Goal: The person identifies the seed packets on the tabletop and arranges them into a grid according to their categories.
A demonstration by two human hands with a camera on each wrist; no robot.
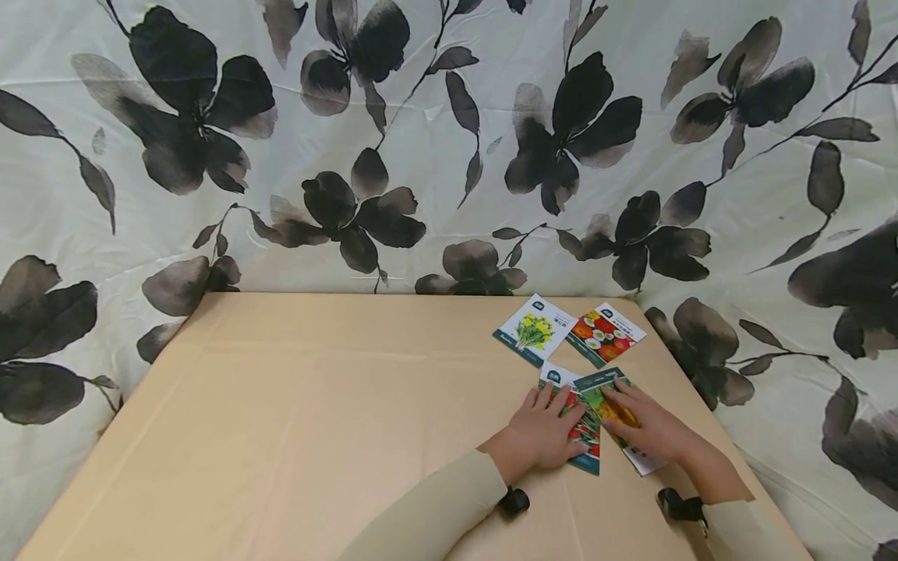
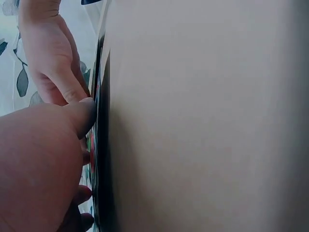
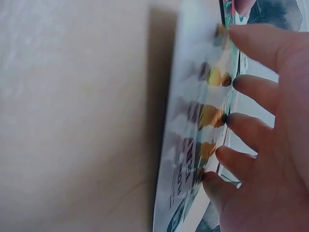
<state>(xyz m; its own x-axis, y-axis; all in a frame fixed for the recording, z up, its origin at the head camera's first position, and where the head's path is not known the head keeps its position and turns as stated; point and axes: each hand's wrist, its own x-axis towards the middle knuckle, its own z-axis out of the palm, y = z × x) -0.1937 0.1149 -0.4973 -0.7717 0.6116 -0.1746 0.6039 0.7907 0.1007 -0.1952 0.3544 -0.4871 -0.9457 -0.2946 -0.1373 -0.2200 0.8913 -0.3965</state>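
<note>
Two seed packets lie overlapped near the table's right front. My left hand (image 1: 550, 425) rests flat, fingers spread, on the packet with red flowers (image 1: 588, 436). My right hand (image 1: 641, 425) lies with straight fingers on the packet with orange flowers (image 1: 609, 389), which partly covers the red one. In the right wrist view my fingertips (image 3: 227, 118) touch the orange packet (image 3: 198, 125) along its edge. The left wrist view shows my left hand (image 2: 43, 164) close up, its thumb against the packet's dark edge (image 2: 99, 145), with the right hand (image 2: 48, 53) beyond.
Two more packets lie farther back: one with yellow flowers (image 1: 535, 329) and one with red and white flowers (image 1: 605, 333). The tan table (image 1: 316, 405) is backed and flanked by a floral cloth (image 1: 421, 140). The table's right edge runs close to my right forearm.
</note>
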